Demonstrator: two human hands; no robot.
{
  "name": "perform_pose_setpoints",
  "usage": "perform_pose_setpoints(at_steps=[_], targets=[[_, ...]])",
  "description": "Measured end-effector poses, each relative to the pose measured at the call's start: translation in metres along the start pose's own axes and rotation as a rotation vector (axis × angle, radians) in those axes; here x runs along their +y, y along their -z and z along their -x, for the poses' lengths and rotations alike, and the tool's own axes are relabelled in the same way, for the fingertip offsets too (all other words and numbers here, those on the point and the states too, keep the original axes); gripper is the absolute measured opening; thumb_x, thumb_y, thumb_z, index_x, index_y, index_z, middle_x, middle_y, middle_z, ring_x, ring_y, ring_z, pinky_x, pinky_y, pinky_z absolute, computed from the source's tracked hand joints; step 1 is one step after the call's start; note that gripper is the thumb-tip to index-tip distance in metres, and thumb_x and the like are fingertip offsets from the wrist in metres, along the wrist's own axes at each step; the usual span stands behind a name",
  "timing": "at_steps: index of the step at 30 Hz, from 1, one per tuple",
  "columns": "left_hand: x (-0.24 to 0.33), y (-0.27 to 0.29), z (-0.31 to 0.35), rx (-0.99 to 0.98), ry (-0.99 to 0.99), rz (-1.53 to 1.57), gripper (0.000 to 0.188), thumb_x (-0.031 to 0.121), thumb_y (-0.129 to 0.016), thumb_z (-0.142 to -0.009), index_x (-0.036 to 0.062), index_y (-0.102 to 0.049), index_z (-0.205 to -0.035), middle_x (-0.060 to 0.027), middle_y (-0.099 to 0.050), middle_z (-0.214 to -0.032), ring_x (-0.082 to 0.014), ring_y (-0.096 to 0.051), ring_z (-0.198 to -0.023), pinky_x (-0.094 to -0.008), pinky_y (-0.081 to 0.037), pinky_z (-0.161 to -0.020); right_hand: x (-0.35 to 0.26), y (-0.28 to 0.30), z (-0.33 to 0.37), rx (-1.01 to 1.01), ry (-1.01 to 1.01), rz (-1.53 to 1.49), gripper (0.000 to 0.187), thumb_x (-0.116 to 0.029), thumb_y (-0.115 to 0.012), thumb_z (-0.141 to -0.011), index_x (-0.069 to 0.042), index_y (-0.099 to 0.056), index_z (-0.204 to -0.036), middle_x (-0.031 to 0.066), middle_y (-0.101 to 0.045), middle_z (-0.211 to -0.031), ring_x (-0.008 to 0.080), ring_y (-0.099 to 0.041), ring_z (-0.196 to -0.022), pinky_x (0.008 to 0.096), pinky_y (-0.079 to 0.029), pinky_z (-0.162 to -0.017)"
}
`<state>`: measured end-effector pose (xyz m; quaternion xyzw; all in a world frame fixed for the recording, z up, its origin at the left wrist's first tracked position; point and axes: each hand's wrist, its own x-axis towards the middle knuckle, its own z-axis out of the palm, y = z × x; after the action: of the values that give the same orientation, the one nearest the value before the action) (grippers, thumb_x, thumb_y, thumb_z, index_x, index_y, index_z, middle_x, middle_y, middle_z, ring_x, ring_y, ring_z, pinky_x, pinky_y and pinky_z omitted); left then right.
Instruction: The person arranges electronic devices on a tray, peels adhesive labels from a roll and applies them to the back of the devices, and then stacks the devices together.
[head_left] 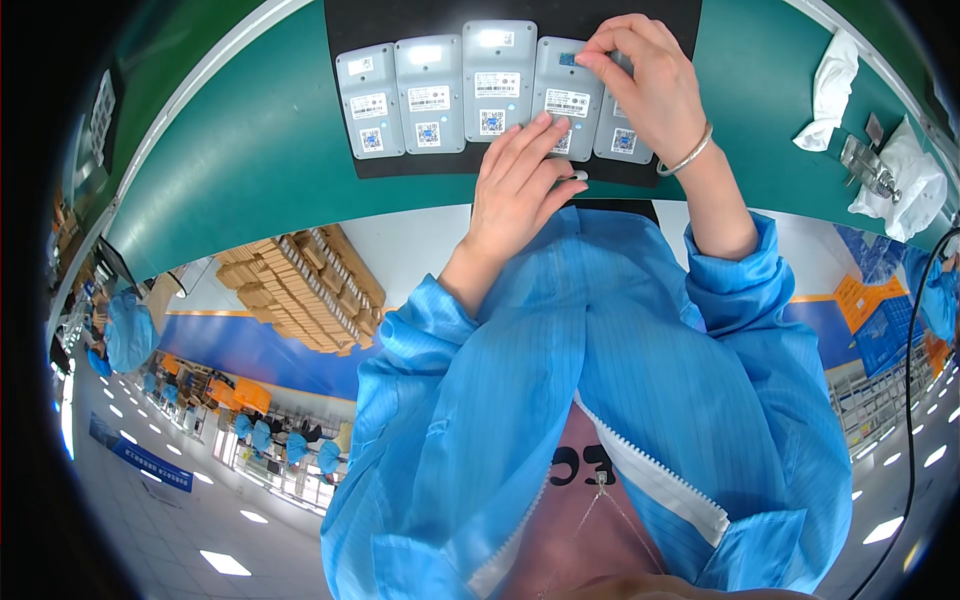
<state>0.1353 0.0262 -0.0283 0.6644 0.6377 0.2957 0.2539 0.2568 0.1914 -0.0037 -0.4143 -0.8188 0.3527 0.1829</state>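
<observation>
Several flat grey devices with rounded corners lie side by side, label faces up, on a black mat (340, 165). At the second device from the right (545, 85), my right hand (650, 85) pinches the edge of a small blue sticker (568, 60) near its top end. How firmly the sticker is attached cannot be made out. My left hand (512, 180) rests with stretched fingers on the lower end of that same device, covering part of its square code label. Something small and white shows at a left fingertip. The rightmost device (622, 140) is partly hidden under my right hand.
The black mat lies on a green tabletop (240, 170). To the right are a crumpled white wrapper (830, 90), a metal-and-clear dispenser-like object (868, 168) and a white bag (915, 185). A black cable (908, 400) hangs at the right. Stacked cardboard (300, 285) stands beyond the table edge.
</observation>
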Motion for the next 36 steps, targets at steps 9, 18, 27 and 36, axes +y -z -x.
perform_pose_setpoints(at_steps=[9,18,27,36], targets=[[0.0,-0.002,-0.001,0.0,-0.005,0.006,0.019,0.022,-0.074,-0.071,0.0105,-0.06,-0.077,-0.008,-0.055,-0.126,-0.0254,-0.045,-0.124,-0.0405,-0.032,-0.101,0.014,-0.012,0.009,0.071,0.069,0.102,0.011,-0.016,-0.069,-0.076,-0.006,-0.066,-0.079,0.0029,-0.061,-0.091,0.0214,-0.057,-0.083,0.0317,-0.047,-0.072],[-0.002,-0.005,0.001,0.02,-0.014,-0.015,0.018,0.021,-0.074,-0.071,0.0106,-0.06,-0.076,-0.0085,-0.054,-0.127,-0.0253,-0.045,-0.124,-0.0403,-0.032,-0.101,-0.008,0.005,-0.012,-0.025,-0.134,0.21,0.031,-0.015,-0.07,-0.07,-0.003,-0.048,-0.09,0.0114,-0.058,-0.083,0.0297,-0.055,-0.084,0.0397,-0.044,-0.076],[-0.003,0.007,-0.002,-0.044,-0.043,0.0,0.017,0.018,-0.072,-0.073,0.009,-0.058,-0.074,-0.0108,-0.052,-0.129,-0.0291,-0.044,-0.124,-0.0431,-0.034,-0.1,0.061,-0.004,-0.025,0.445,-0.601,-0.966,0.013,-0.009,-0.059,-0.087,-0.003,-0.056,-0.098,0.0053,-0.062,-0.092,0.0157,-0.059,-0.08,0.0278,-0.048,-0.069],[0.031,0.02,-0.018,0.208,0.522,0.872,0.018,0.015,-0.062,-0.088,0.0042,-0.064,-0.102,-0.0029,-0.056,-0.096,-0.0094,-0.055,-0.083,-0.0241,-0.044,-0.078,-0.024,0.01,0.083,-0.175,-0.227,-0.593,0.046,-0.025,-0.065,-0.084,-0.008,-0.052,-0.125,0.008,-0.061,-0.085,0.0103,-0.052,-0.062,0.0262,-0.045,-0.059]])
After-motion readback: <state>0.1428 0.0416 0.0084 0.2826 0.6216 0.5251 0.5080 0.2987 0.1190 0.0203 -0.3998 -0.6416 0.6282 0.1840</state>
